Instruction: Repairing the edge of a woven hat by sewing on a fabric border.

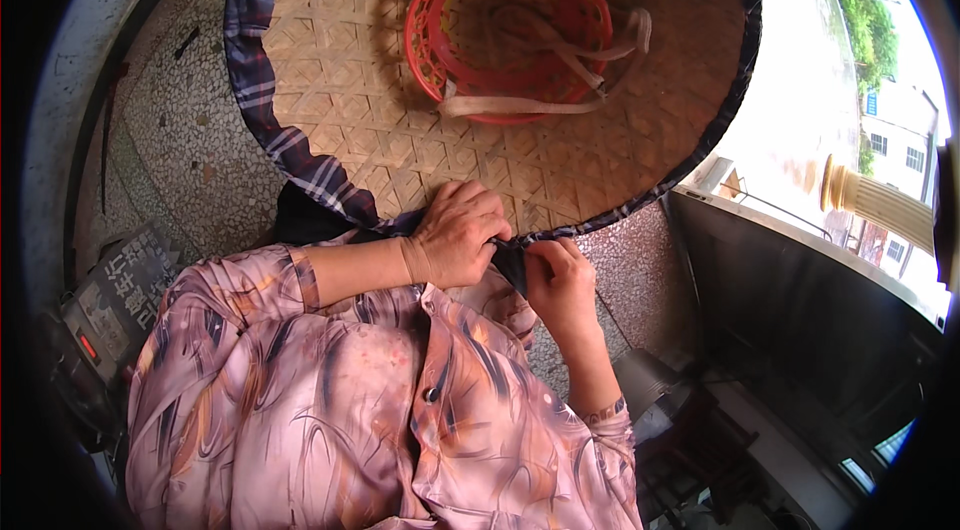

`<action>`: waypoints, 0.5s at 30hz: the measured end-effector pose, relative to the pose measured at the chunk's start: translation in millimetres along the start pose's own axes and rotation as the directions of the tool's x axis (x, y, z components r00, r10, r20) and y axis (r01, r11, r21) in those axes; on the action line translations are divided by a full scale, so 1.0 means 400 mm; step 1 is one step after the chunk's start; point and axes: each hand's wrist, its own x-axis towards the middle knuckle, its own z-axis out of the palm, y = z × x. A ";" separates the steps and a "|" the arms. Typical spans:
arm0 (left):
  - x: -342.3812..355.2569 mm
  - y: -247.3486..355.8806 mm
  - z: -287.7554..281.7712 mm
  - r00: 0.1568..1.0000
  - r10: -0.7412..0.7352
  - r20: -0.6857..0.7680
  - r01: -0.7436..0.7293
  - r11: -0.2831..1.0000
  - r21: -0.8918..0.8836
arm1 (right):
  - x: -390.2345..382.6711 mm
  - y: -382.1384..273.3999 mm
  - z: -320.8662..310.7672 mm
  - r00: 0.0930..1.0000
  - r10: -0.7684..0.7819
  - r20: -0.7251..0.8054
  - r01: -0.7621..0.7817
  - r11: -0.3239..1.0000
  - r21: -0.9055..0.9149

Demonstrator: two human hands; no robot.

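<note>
A large woven bamboo hat [330, 70] lies with its inside toward me, its near rim at my body. Plaid cloth trim [262, 50] wraps the rim, gathered and wavy on the left. A red plastic basket [428, 80] sits in the hat's middle, with pale cloth straps [520, 107] across it. My left hand [455, 235] grips the near rim, fingers over the inside and thumb at the trim. Just right of it, my right hand [562, 295] is closed in a pinch at the trim's edge; whether it also holds something small is hidden. Dark cloth hangs between the hands.
Speckled stone floor [185, 120] shows on the left and below the hat. A dark panel [800, 300] with a pale ledge stands at the right, below a bright opening. A dark box-like object [115, 305] with a red light is at lower left.
</note>
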 end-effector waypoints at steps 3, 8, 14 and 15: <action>-0.002 -0.001 0.000 1.000 0.004 0.000 -0.004 1.000 0.001 | -0.001 -0.004 0.006 1.000 -0.002 -0.018 0.002 1.000 0.012; -0.002 -0.003 0.000 1.000 0.009 0.006 -0.009 1.000 0.004 | 0.000 -0.018 0.009 1.000 0.018 -0.018 -0.019 0.999 -0.050; -0.001 -0.004 0.000 1.000 0.003 0.007 -0.003 1.000 0.005 | 0.008 -0.025 -0.006 1.000 -0.002 0.029 0.005 0.996 -0.084; -0.001 -0.004 -0.001 1.000 0.003 0.007 -0.003 1.000 0.006 | 0.008 -0.023 -0.005 1.000 -0.002 0.029 0.004 0.997 -0.083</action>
